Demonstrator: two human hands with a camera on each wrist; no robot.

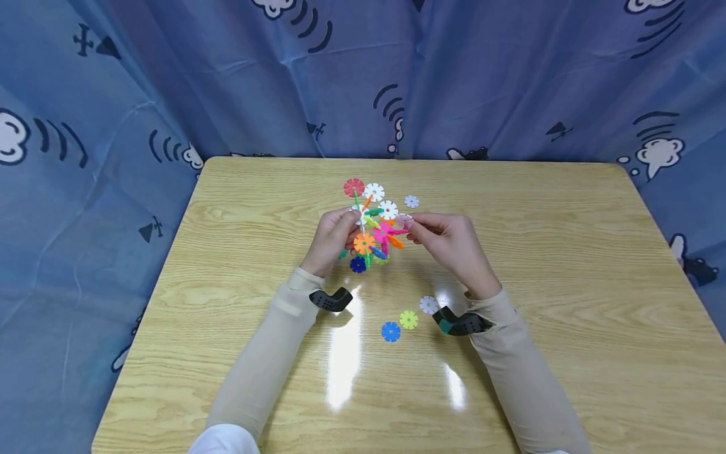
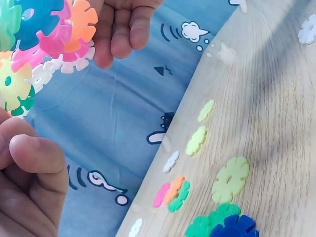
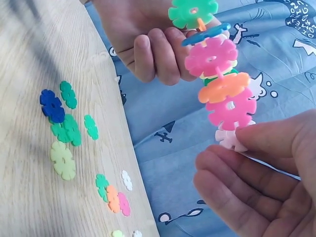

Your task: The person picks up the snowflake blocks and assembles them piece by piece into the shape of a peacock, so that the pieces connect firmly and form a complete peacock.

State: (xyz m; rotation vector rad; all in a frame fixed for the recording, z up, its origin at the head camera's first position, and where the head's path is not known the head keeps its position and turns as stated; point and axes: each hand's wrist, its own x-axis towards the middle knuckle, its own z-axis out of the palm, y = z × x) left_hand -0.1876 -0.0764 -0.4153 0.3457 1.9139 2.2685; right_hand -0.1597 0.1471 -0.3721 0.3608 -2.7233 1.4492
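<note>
A cluster of interlocked notched plastic discs (image 1: 382, 232) in pink, orange, green, blue and white is raised between the two hands. My left hand (image 1: 331, 238) holds the cluster from its left side, thumb at a white disc. Across from it, my right hand (image 1: 454, 246) pinches a pale pinkish-white disc (image 3: 231, 140) between thumb and forefinger. In the right wrist view this disc meets a pink disc (image 3: 232, 109) at the cluster's end. Above that come an orange disc (image 3: 225, 88), another pink one, a blue disc seen edge-on and a green disc (image 3: 193, 12).
Loose discs lie on the wooden table (image 1: 255, 208). Nearer the body are a blue disc (image 1: 391, 331), a yellow-green disc (image 1: 408, 320) and a pale disc (image 1: 428, 305). A dark blue disc (image 1: 358, 264) and several others lie under and behind the cluster. A patterned blue curtain (image 1: 351, 75) hangs behind.
</note>
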